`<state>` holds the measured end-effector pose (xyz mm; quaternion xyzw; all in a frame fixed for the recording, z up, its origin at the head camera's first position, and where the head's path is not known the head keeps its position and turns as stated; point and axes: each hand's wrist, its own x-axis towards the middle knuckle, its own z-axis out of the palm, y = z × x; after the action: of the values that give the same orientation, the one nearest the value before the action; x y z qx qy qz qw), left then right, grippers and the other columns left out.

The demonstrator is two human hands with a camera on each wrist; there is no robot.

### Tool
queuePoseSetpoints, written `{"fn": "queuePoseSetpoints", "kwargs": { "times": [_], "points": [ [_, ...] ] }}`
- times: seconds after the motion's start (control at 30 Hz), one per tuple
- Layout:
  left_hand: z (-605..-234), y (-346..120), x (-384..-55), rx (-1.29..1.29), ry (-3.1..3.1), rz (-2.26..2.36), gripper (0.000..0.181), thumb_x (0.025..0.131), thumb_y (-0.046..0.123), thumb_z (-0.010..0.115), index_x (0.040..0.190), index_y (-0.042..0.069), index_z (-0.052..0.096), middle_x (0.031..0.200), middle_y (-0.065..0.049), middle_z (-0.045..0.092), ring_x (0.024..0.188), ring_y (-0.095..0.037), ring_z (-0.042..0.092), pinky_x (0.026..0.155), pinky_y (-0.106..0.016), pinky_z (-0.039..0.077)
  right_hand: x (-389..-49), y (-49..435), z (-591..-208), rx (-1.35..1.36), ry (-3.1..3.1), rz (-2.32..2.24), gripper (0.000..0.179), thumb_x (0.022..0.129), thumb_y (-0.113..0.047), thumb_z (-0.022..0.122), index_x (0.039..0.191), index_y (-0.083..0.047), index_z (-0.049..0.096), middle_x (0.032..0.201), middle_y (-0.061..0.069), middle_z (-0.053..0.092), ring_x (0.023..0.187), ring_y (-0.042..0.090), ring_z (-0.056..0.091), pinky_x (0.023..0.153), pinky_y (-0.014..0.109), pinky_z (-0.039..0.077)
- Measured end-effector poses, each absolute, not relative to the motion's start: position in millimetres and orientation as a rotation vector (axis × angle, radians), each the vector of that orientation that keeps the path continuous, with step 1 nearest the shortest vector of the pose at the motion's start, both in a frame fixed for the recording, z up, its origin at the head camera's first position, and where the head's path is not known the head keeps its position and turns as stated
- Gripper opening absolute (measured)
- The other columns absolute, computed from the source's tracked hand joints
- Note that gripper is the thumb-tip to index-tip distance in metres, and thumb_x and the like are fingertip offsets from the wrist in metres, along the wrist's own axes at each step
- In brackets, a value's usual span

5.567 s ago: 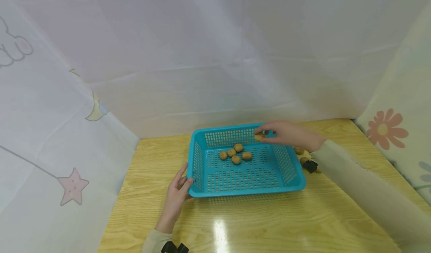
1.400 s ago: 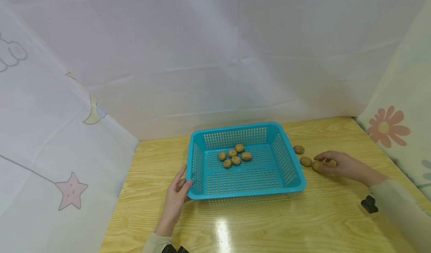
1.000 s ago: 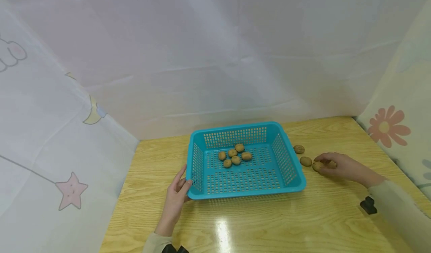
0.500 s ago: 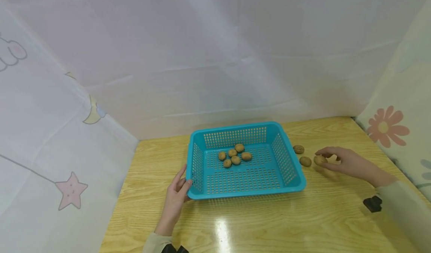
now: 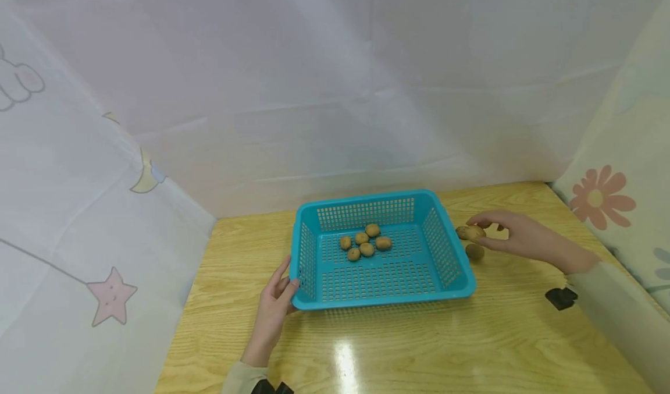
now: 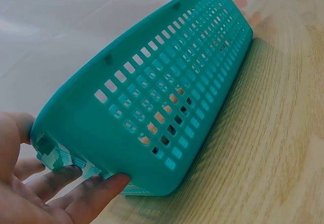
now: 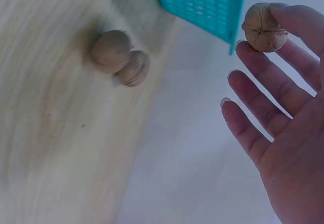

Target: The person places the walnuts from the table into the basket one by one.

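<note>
A blue plastic basket (image 5: 382,301) with slotted walls stands mid-table, several walnuts (image 5: 383,243) grouped on its floor. My left hand (image 5: 273,306) grips its near left corner, thumb over the rim and the other fingers against the outside, as the left wrist view shows (image 6: 66,188). To the right of the basket, my right hand (image 5: 518,237) pinches one walnut (image 7: 263,27) between thumb and fingertips, raised above the table. Below it lie two more walnuts, the nearer walnut (image 5: 474,252) and the farther walnut (image 5: 461,232), partly covered by the held one in the head view.
The wood-grain table (image 5: 419,347) reaches back to a pale cloth wall (image 5: 335,120). Printed cloth walls also close in the left side (image 5: 63,208) and the right side (image 5: 623,149). The basket's right rim stands between the right hand and the walnuts inside.
A walnut held over the basket earlier lies inside it with the others. My right hand then took another walnut from the table, lifting it leftward toward the basket. The left hand stayed put.
</note>
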<state>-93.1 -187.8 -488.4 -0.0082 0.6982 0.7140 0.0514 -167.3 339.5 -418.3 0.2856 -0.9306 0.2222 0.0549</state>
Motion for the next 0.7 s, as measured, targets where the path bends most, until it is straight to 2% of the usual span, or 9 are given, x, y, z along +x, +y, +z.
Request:
{"fn": "queuePoseSetpoints", "kwargs": {
  "times": [0.27,0.4,0.7],
  "points": [
    [-490.9,-188.1,-94.2,-0.002,2.134,2.174,0.066,0.108,0.016,0.058,0.166,0.012,0.027,0.148,-0.031,0.053,0.117,-0.043,0.067,0.081,-0.043,0.064,-181.1,308.3,-392.6,0.881,-2.931,0.736,0.038,0.096,-0.023,0.078,0.131,-0.011,0.069,0.118,0.0,0.069,0.107,0.024,0.065,0.088,0.05,0.055],
    [-491.6,-188.3,-94.1,-0.008,2.13,2.176,0.065,0.108,0.017,0.058,0.166,0.013,0.028,0.148,-0.031,0.053,0.117,-0.042,0.068,0.082,-0.043,0.064,-189.9,291.9,-382.7,0.921,-2.943,0.775,0.04,0.096,-0.022,0.078,0.132,-0.008,0.069,0.122,0.005,0.069,0.111,0.028,0.065,0.093,0.055,0.054],
    [-491.8,-188.7,-93.8,-0.009,2.112,2.18,0.065,0.108,0.017,0.059,0.166,0.014,0.029,0.15,-0.03,0.052,0.12,-0.045,0.066,0.084,-0.045,0.063,-213.9,254.0,-376.7,1.118,-2.863,0.709,0.035,0.097,-0.022,0.076,0.13,-0.01,0.071,0.123,0.002,0.071,0.108,0.022,0.064,0.092,0.05,0.054]
  ]
}}
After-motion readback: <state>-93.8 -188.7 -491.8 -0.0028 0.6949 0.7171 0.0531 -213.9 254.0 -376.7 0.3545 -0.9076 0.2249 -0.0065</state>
